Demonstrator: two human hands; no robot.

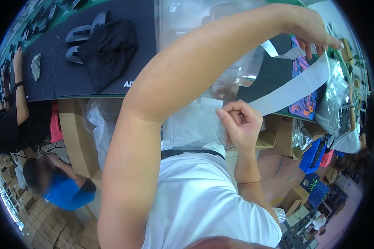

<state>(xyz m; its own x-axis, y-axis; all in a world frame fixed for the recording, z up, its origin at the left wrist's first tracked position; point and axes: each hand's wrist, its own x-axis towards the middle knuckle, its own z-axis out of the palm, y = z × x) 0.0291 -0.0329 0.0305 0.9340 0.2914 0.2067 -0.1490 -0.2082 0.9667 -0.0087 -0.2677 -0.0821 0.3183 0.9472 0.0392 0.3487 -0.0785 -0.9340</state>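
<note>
My left arm reaches across the table to the far right, where my left hand (309,33) has its fingers curled on a white label strip (295,89). The strip bends down from those fingers and passes behind my right hand (243,124). Close to my body, my right thumb and forefinger are pinched on the corner of a small white label (211,103). Under that label lies clear plastic bagging (193,126), which reaches over the table edge to my waist. More clear plastic sheeting (183,25) is spread on the table, partly hidden by my left forearm.
A black cloth bag (112,54) and grey curved parts (78,35) lie on the dark mat at left. A colourful patterned panel (303,106) and plastic bags (336,99) are at right. Cardboard boxes (72,137) stand below the table. Other people work at left.
</note>
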